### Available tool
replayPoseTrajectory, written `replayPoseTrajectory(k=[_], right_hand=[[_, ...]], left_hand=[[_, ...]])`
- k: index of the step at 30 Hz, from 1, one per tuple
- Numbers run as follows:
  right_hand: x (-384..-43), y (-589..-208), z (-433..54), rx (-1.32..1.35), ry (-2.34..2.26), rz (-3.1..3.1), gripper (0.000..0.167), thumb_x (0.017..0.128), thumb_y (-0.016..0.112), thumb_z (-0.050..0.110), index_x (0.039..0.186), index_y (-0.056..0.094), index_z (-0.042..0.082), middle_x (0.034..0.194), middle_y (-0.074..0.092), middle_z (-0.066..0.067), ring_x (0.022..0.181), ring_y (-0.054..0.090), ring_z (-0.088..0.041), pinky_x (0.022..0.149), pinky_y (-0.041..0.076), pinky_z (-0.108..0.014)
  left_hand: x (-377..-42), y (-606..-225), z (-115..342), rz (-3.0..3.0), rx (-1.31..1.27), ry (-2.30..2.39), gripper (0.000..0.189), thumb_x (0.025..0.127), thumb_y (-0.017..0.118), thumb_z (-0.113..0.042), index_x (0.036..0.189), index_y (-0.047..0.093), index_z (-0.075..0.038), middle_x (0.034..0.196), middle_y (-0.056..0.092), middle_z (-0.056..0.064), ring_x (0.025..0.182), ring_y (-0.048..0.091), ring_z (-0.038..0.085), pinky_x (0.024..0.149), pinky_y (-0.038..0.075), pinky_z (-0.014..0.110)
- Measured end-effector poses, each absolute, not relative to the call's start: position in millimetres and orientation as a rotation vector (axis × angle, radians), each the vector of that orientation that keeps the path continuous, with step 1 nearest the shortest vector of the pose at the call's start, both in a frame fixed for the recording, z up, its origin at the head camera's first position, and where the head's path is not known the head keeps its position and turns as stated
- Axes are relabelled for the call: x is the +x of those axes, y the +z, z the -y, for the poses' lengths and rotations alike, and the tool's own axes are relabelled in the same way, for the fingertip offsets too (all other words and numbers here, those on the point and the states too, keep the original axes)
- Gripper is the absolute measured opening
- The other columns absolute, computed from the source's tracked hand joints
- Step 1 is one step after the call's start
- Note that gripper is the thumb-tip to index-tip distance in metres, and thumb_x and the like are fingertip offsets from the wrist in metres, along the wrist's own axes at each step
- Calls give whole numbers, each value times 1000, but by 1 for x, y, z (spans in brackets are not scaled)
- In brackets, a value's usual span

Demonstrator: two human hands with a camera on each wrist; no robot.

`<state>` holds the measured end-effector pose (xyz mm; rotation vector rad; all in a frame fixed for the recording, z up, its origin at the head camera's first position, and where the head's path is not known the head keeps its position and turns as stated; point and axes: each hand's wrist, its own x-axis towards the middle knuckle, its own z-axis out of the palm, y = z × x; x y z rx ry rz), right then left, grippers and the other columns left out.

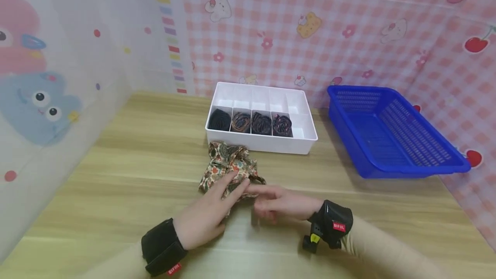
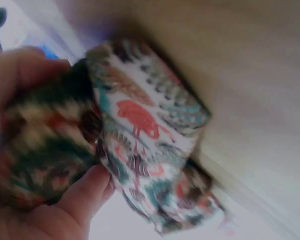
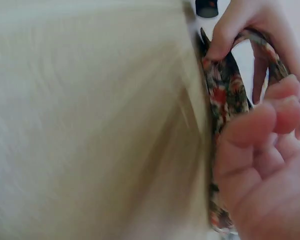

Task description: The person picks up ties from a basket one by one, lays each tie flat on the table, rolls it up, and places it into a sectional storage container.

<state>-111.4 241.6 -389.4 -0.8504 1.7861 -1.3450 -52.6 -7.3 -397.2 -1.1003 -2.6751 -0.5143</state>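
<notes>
A crumpled cloth (image 1: 222,165) with a colourful print lies on the table in front of a white divided box. My left hand (image 1: 207,212) has its fingers over the cloth's near side. In the left wrist view, its thumb and fingers hold a bunched part of the printed cloth (image 2: 140,115), where a pink flamingo shows. My right hand (image 1: 280,201) meets the cloth's right edge, index finger stretched out, other fingers bent. The right wrist view shows its fingertips beside a loop of the cloth (image 3: 222,95); whether they pinch it is hidden.
Behind the cloth stands the white box (image 1: 263,143), with several dark rolled fabric pieces (image 1: 241,122) in its front compartments. A blue plastic basket (image 1: 356,150) sits at the right. Patterned curtains (image 1: 248,33) hang along the back and sides of the wooden table (image 1: 128,162).
</notes>
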Motion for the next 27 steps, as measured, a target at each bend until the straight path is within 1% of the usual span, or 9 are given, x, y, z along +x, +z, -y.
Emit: replayPoseTrajectory(k=[4, 7, 10, 11, 14, 16, 18, 22, 27], right_hand=[[-113, -386, -238, -888, -1414, -2018, 34, 97, 58, 23, 124, 62, 4, 105, 61, -17, 73, 53, -15, 64, 47, -24], [-116, -383, -233, -1036, -1426, -2227, 26, 92, 64, 16, 115, 65, 3, 90, 62, -14, 71, 53, -18, 63, 46, -26], [-118, -378, -225, -1237, -1310, -2460, 36, 87, 71, 19, 120, 63, 6, 95, 62, -4, 78, 56, -19, 68, 49, -29], [-119, -376, -221, -1298, -1263, -2501, 43, 85, 73, 21, 125, 61, 7, 101, 62, -3, 84, 57, -19, 72, 49, -31], [-119, -366, -202, -1455, -1135, -2523, 67, 81, 77, 33, 138, 50, 13, 132, 53, -1, 116, 52, -16, 96, 44, -39], [-120, -356, -188, -1522, -1133, -2450, 67, 80, 78, 33, 138, 50, 14, 138, 50, 1, 124, 46, -13, 103, 38, -39], [-124, -346, -176, -1518, -1206, -2328, 46, 84, 75, 25, 124, 58, 12, 126, 59, 1, 114, 52, -11, 97, 43, -36], [-132, -332, -169, -1323, -1526, -2039, 2, 91, 60, 5, 91, 59, 4, 91, 65, -2, 84, 60, -13, 80, 50, -32], [-139, -314, -193, -1119, -1914, -1857, 18, 97, 42, 6, 85, 55, 7, 71, 54, -5, 65, 54, -17, 67, 49, -32]], left_hand=[[-45, -398, 25, 2697, -990, -550, 104, 69, 76, -5, 156, 20, -16, 150, 28, 22, 126, 45, 36, 97, 45, 47], [-38, -395, 38, 2728, -855, -550, 102, 68, 77, -10, 155, 22, -14, 127, 54, 17, 102, 58, 28, 82, 51, 43], [-35, -385, 49, 2766, -779, -614, 95, 73, 73, -12, 154, 23, -13, 107, 65, 12, 78, 62, 21, 67, 52, 36], [-34, -379, 51, 2781, -767, -693, 93, 76, 72, -11, 155, 23, -14, 109, 66, 14, 70, 62, 20, 63, 53, 35], [-35, -356, 53, 2700, -782, -978, 86, 80, 68, -9, 154, 26, -19, 128, 59, 15, 75, 63, 15, 57, 52, 29], [-37, -340, 50, 2563, -797, -1141, 80, 81, 67, -5, 152, 31, -20, 128, 59, 14, 70, 61, 11, 53, 51, 25], [-41, -325, 43, 2387, -826, -1281, 73, 81, 65, 2, 147, 40, -15, 131, 57, 12, 88, 63, 13, 66, 54, 26], [-45, -305, 35, 2138, -790, -1666, 56, 85, 57, 11, 138, 48, -5, 117, 61, 8, 91, 63, 16, 73, 54, 28], [-42, -287, 43, 2013, -694, -1900, 43, 92, 49, 9, 133, 49, -3, 98, 57, 10, 75, 65, 17, 64, 55, 29]])
